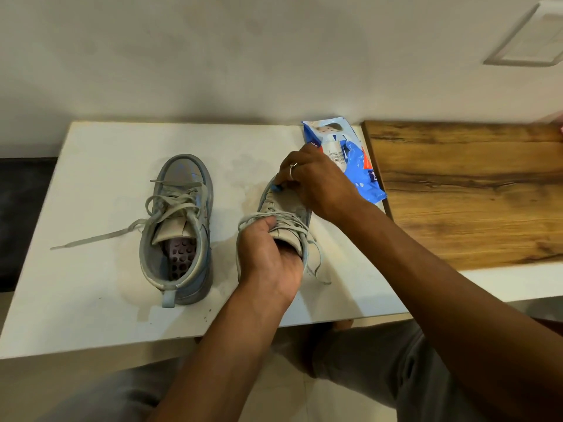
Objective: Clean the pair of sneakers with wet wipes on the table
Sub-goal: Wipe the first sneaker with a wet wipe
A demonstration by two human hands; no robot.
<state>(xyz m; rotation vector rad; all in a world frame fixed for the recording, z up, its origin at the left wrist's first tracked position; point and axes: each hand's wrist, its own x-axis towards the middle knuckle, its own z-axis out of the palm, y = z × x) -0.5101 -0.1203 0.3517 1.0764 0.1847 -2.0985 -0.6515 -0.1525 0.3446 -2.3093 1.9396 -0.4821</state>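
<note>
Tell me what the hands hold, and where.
Left hand grips the right sneaker at its collar and tongue. Right hand pinches something small and blue at the toe.

wall: plain white, scuffed | table: white, stained, against wall | board: wood grain, at right | floor: pale | wall plate: upper right

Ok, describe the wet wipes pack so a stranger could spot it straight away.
Start at the white table against the wall and follow its back edge to the wooden board. The wet wipes pack lies flat there, just beyond the right hand. It is the only glossy blue and white plastic thing; both sneakers are grey.
</note>
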